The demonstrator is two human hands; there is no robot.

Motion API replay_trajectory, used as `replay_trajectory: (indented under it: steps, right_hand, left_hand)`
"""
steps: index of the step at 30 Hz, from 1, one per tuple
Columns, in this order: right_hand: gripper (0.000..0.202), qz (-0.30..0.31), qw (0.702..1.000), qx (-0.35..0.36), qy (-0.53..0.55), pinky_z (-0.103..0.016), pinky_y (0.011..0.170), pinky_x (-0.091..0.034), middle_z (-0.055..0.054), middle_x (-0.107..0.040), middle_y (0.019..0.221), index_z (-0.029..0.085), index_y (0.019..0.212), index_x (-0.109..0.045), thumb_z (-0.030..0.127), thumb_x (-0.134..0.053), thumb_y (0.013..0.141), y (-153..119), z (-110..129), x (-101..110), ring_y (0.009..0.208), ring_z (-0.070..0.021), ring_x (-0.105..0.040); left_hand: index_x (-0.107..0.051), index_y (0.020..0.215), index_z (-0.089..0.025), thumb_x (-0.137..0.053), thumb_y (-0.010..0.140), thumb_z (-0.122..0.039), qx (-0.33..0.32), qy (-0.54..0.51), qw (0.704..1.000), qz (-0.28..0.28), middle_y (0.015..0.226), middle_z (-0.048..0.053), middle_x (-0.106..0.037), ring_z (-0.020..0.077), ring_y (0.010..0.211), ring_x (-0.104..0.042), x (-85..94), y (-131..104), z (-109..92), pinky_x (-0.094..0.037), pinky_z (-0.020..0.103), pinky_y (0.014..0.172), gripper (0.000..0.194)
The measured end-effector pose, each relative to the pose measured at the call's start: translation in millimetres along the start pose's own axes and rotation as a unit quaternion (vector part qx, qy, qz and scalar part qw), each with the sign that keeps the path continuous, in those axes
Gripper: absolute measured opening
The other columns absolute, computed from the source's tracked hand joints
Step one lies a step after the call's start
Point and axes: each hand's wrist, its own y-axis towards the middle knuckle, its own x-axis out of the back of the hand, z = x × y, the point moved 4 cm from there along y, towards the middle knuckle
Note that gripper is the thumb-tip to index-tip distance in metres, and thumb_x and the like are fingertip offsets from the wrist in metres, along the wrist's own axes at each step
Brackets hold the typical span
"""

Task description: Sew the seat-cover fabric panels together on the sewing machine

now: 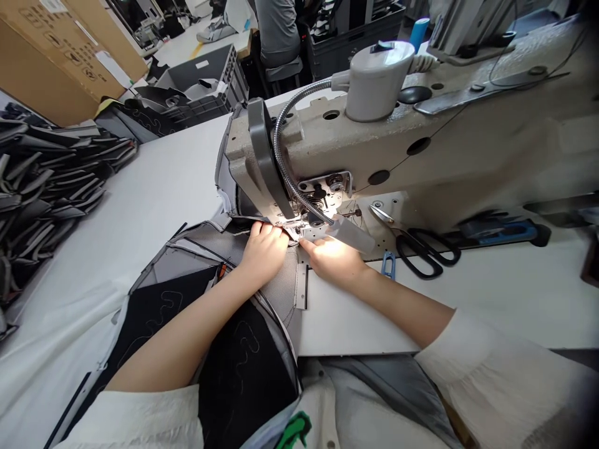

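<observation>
A large grey mesh and black fabric cover [276,293] lies across the sewing table and over my lap, its edge under the presser foot of a sewing machine [299,143]. My left hand [266,252] lies on top of it just left of the needle, fingers curled onto the fabric edge. On the other side of the needle, my right hand [334,259] is closed at the same edge, index fingertip beside the foot. A lamp [350,234] lights this spot and partly covers the view of it. The right fingers' undersides are hidden.
Black-handled scissors [421,249], a small blue thread snipper [388,265] and a blue-handled tool [508,232] lie right of my hand. Stacked fabric pieces [51,187] fill the table's left. Behind stand a grey crate [201,81], a cardboard box [70,56] and a seated person [278,31].
</observation>
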Motion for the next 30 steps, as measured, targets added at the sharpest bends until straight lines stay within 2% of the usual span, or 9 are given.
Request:
replay_trajectory:
  steps: [6,9,14,17,21,24,26,28,30]
  right_hand:
    - [0.041,-0.004,1.000,-0.006,0.007,-0.030,0.077,-0.039,-0.010,-0.067,0.090,0.016,0.124,-0.053,0.014,-0.039,0.086,1.3,-0.9,3.2,0.084,-0.0214,-0.060]
    - [0.041,-0.002,1.000,0.001,0.015,-0.030,0.076,-0.039,-0.009,-0.066,0.088,0.016,0.124,-0.053,0.014,-0.039,0.085,1.1,-0.6,5.0,0.082,-0.0205,-0.060]
    - [0.041,-0.017,0.999,-0.013,0.028,-0.027,0.065,-0.037,-0.007,-0.066,0.089,0.018,0.125,-0.052,0.015,-0.037,0.087,-2.4,-5.1,-0.6,0.081,-0.0199,-0.059]
    - [0.042,-0.034,0.998,0.009,0.061,-0.025,0.063,-0.037,-0.007,-0.065,0.091,0.017,0.128,-0.049,0.015,-0.036,0.088,-3.3,-6.2,-7.0,0.076,-0.0165,-0.059]
    - [0.039,-0.058,0.995,0.035,0.069,-0.025,0.064,-0.039,-0.007,-0.066,0.083,0.014,0.126,-0.051,0.016,-0.037,0.090,0.2,-2.6,-6.8,0.069,-0.0160,-0.057]
    - [0.036,-0.045,0.997,0.027,0.052,-0.027,0.065,-0.041,-0.009,-0.066,0.079,0.011,0.120,-0.056,0.015,-0.038,0.090,3.1,1.0,-4.1,0.072,-0.0185,-0.059]
    - [0.035,-0.027,0.999,0.016,0.040,-0.027,0.064,-0.041,-0.009,-0.066,0.077,0.011,0.117,-0.058,0.015,-0.038,0.089,3.2,2.7,-3.5,0.069,-0.0189,-0.059]
    - [0.035,-0.014,0.999,0.001,0.030,-0.028,0.062,-0.041,-0.010,-0.066,0.075,0.012,0.118,-0.058,0.014,-0.038,0.089,2.1,3.7,-3.6,0.066,-0.0191,-0.059]
    - [0.038,-0.011,1.000,-0.007,0.021,-0.028,0.062,-0.040,-0.010,-0.067,0.075,0.012,0.122,-0.055,0.013,-0.037,0.089,0.7,5.1,-3.4,0.066,-0.0196,-0.059]
  left_hand:
    - [-0.064,0.093,-0.013,-0.042,0.088,-0.019,0.033,-0.048,0.998,0.033,0.090,0.012,-0.069,0.0260,0.090,-0.059,-7.6,3.1,9.3,-0.039,0.042,0.085,0.023]
    - [-0.066,0.089,-0.016,-0.046,0.087,-0.020,0.029,-0.069,0.996,0.052,0.090,0.009,-0.069,0.0247,0.087,-0.060,-1.8,4.8,10.6,-0.041,0.040,0.081,0.021]
    - [-0.062,0.073,-0.013,-0.043,0.078,-0.003,-0.173,0.017,0.983,0.051,0.075,0.010,-0.063,0.0225,0.074,-0.059,15.7,-2.7,-13.9,-0.040,0.033,0.061,0.022]
    - [-0.059,0.068,-0.012,-0.042,0.076,0.001,-0.207,0.044,0.976,0.049,0.069,0.009,-0.060,0.0213,0.066,-0.057,16.5,-5.7,-20.0,-0.039,0.031,0.053,0.023]
    - [-0.058,0.069,-0.013,-0.044,0.077,0.000,-0.195,0.028,0.979,0.053,0.068,0.007,-0.059,0.0190,0.063,-0.057,10.8,-5.3,-14.3,-0.038,0.028,0.047,0.020]
    - [-0.059,0.073,-0.015,-0.046,0.081,-0.005,-0.167,0.006,0.985,0.051,0.071,0.005,-0.059,0.0180,0.066,-0.058,11.4,-6.4,-11.6,-0.040,0.026,0.048,0.018]
    - [-0.062,0.090,-0.015,-0.047,0.084,-0.011,-0.111,0.005,0.993,0.043,0.084,0.007,-0.062,0.0174,0.069,-0.059,15.5,-6.8,-11.6,-0.042,0.025,0.049,0.016]
    - [-0.059,0.109,-0.016,-0.048,0.086,-0.015,-0.037,0.014,0.998,0.054,0.095,0.009,-0.062,0.0176,0.071,-0.060,18.7,-6.7,-11.7,-0.042,0.024,0.047,0.026]
    - [-0.059,0.111,-0.018,-0.049,0.086,-0.016,0.018,0.018,0.995,0.095,0.096,0.009,-0.062,0.0194,0.074,-0.061,18.2,-5.8,-11.0,-0.043,0.024,0.046,0.028]
